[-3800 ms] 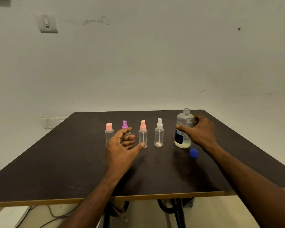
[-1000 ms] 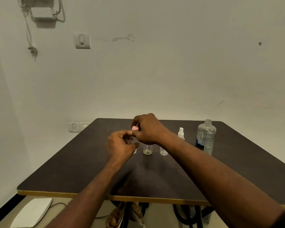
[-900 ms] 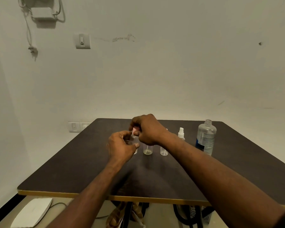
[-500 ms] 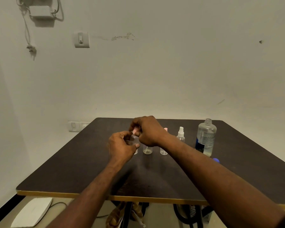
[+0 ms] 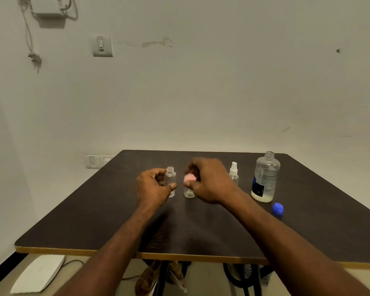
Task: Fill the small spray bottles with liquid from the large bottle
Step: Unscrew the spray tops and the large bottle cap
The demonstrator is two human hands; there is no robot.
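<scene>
Dark wood-grain bench [image 5: 94, 214] with a pale edge strip stands against a scuffed white wall [image 5: 222, 92]; whatever lies under the bench is cut off and unclear. At 2 o'clock the large bottle [image 5: 265, 178] stands upright, uncapped, a little liquid at its base, its blue cap [image 5: 277, 209] lying just beside it toward 4 o'clock. At centre the left hand [image 5: 152, 189] curls its grip around an uncapped small spray bottle [image 5: 171, 180], upright. The right hand [image 5: 209, 182], blurred, pinches a pink spray top [image 5: 189, 177] and hides part of a second small bottle [image 5: 189, 192]. A white-topped spray bottle [image 5: 234, 174] stands partly behind the wrist.
</scene>
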